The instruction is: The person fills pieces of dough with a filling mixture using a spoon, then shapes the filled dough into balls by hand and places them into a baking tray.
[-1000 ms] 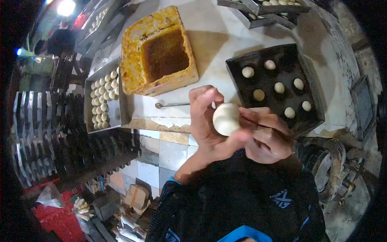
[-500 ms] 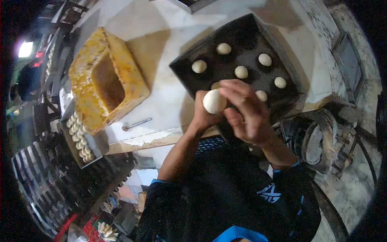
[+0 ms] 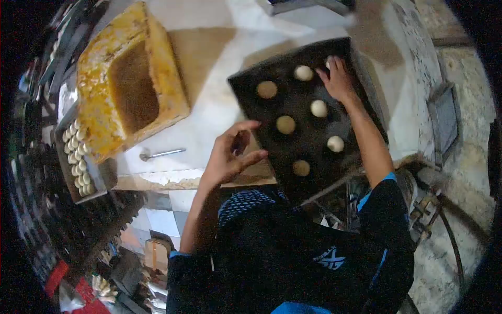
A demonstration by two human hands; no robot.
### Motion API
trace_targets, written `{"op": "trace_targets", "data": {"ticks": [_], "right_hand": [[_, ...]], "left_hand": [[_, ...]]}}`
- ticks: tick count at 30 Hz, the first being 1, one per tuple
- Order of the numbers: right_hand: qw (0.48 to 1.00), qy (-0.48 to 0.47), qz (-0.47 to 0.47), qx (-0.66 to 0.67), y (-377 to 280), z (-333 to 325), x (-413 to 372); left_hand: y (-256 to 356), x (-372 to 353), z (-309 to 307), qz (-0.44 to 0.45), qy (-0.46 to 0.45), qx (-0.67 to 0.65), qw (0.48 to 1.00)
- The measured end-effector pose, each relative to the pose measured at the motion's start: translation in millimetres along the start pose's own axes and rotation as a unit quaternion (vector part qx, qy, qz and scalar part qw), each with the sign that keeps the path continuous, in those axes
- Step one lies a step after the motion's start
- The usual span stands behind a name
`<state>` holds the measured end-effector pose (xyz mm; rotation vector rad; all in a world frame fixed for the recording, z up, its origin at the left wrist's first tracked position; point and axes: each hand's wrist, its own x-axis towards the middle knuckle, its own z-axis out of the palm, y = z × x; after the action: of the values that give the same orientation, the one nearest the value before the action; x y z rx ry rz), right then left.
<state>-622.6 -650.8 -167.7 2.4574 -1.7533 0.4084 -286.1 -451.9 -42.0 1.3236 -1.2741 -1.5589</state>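
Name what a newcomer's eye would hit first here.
Likely the yellow-smeared box, at the left of the pale counter. Next, the dark tray to its right, dotted with pale balls and tan rounds. Then the right hand, its fingers over a pale ball at the tray's far corner.

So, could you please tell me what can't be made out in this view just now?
All in the head view:
- Most of the far-right pale ball in the dark tray: hidden by the right hand's fingers.
- Part of the left-side tray: hidden behind the yellow-crusted box.
- The metal tray at the top: cut off by the picture edge.
- The tool's head: too small and blurred to identify.
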Motion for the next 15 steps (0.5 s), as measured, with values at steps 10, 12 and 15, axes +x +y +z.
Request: {"op": "trace_targets", "data": {"ticks": [10, 12, 15], "right_hand": [[0.985, 0.131, -0.005, 0.115, -131, -99, 29], [0.959, 0.116, -0.024, 0.258, -243, -159, 23], [0.878, 0.111, -0.316, 0.343, -388, -190, 14]], "left_hand": [[-80, -141, -143, 0.012, 0.372, -0.037, 0.927], [-97, -158, -181, 0.03, 0.434, -0.029, 0.9], [-114, -166, -238, 0.115, 0.476, -0.054, 0.87]]}}
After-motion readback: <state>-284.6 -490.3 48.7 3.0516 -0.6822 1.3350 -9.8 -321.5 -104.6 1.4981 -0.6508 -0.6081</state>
